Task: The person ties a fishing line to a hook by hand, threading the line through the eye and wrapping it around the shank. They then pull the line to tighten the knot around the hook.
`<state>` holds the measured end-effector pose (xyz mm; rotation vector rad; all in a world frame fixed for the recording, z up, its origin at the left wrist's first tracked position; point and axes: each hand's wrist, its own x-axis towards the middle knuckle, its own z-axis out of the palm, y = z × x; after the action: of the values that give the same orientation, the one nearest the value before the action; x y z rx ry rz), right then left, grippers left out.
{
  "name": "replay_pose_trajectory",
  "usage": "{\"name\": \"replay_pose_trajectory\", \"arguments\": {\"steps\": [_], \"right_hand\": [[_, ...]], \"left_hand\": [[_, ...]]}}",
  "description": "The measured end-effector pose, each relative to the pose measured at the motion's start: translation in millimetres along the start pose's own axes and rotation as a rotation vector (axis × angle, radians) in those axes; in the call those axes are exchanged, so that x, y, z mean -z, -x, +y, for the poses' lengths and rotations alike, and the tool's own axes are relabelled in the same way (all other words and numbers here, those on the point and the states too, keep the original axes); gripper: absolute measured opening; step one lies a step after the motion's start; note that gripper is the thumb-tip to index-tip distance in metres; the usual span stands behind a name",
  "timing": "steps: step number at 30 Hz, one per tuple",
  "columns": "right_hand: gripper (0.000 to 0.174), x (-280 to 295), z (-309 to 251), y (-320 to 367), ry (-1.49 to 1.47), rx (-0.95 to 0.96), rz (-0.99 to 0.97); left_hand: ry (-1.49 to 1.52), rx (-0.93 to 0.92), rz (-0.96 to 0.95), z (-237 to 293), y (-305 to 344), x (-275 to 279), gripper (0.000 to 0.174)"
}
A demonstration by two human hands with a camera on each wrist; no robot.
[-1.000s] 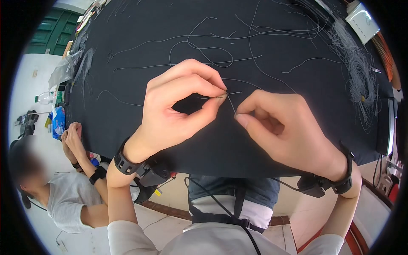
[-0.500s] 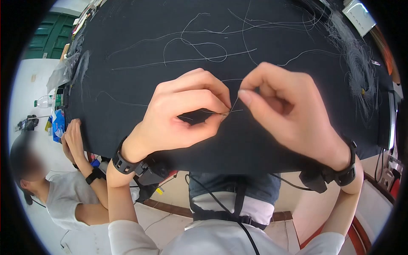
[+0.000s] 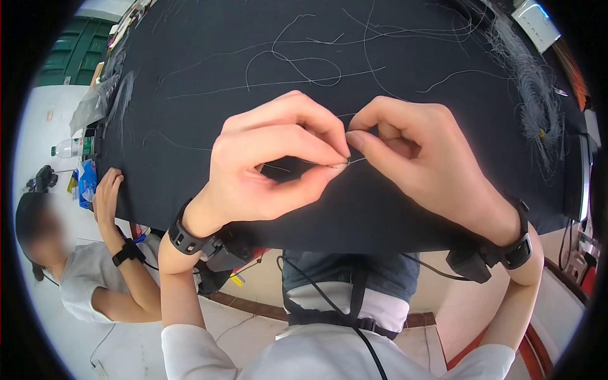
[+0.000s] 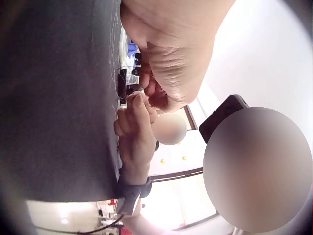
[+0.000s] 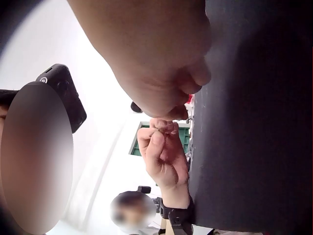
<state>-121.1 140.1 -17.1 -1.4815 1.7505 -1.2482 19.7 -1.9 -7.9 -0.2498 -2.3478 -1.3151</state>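
Note:
In the head view my left hand (image 3: 272,161) pinches a thin grey strand (image 3: 359,159) between thumb and forefinger, and a short piece of strand shows inside the ring of its fingers. Just to the right, my right hand (image 3: 421,155) has thumb and forefinger pinched together on the strand, its fingertips close above the left ones. The spot where the strand meets the fingertips is mostly hidden. Facing tips of the right hand (image 4: 134,142) show in the left wrist view, and of the left hand (image 5: 166,159) in the right wrist view.
Several loose strands (image 3: 294,81) lie across the black tabletop (image 3: 183,126) beyond my hands. A tangled strand bundle (image 3: 535,114) lies at the right, near a white box (image 3: 537,26). At the left, another person's hand (image 3: 107,193) rests at the table edge, near a bottle (image 3: 63,149).
My right hand has moved up and slightly left, and my left fingertips are lower and farther right. The fingertips are closer together. The other person's forearm has shifted.

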Motion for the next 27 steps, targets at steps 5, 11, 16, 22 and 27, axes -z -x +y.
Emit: {"name": "replay_pose_trajectory", "arguments": {"steps": [5,11,16,22,27], "right_hand": [[0.005,-4,0,1,-0.044,-0.012,-0.025],[0.006,-3,-1,1,-0.004,0.005,-0.032],[0.007,-7,-3,4,-0.004,0.060,-0.044],[0.006,-4,-10,7,-0.067,0.108,-0.081],[0.005,6,-8,4,-0.223,-0.069,-0.087]], "left_hand": [[0.026,0.028,0.018,0,0,1,0.015],[0.017,0.040,0.045,-1,0,2,0.014],[0.017,0.155,0.128,1,1,-1,0.014],[-0.177,0.137,0.097,-7,-1,-4,0.016],[-0.162,0.169,-0.015,-1,-2,-6,0.014]]}}
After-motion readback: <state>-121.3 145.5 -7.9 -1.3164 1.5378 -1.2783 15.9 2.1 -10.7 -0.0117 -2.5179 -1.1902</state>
